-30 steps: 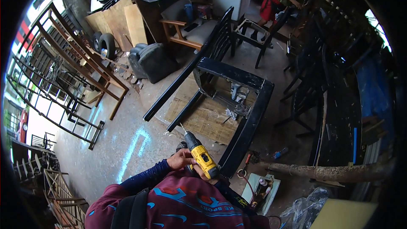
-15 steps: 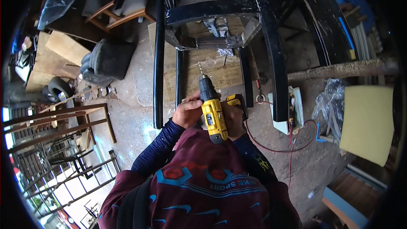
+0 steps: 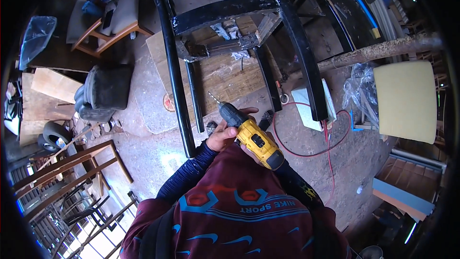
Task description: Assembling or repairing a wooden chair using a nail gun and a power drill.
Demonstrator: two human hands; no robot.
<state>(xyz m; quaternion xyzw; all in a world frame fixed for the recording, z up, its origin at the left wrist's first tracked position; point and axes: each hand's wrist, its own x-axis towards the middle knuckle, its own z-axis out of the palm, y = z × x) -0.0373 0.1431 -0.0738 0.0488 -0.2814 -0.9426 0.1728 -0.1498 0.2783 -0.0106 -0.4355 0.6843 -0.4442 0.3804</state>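
A yellow and black cordless drill [image 3: 256, 140] lies slantwise before my chest, its bit [image 3: 213, 97] pointing up and to the left. My left hand [image 3: 221, 136] is closed round the front of the drill, thumb along the side just behind the chuck. Mostly hidden beneath the drill body, my right hand [image 3: 247, 152] holds it from below and behind; its fingers hardly show. Beyond the bit stands a black wooden chair frame [image 3: 225, 12] without a seat, its legs reaching towards me on both sides. The bit is apart from the frame.
A worn plywood board [image 3: 215, 79] lies under the frame. To the right are a red hose [image 3: 306, 155], a pale open box [image 3: 306, 108], clear plastic [image 3: 362, 88] and a yellow foam pad [image 3: 407, 100]. Leftward are a dark grey armchair [image 3: 109, 88] and brown wooden frames [image 3: 72, 163].
The drill has tipped over towards the left, its bit now slanting left and its rear end shifted right. The second grip part, seen before at its right, is now hidden. My view has turned slightly.
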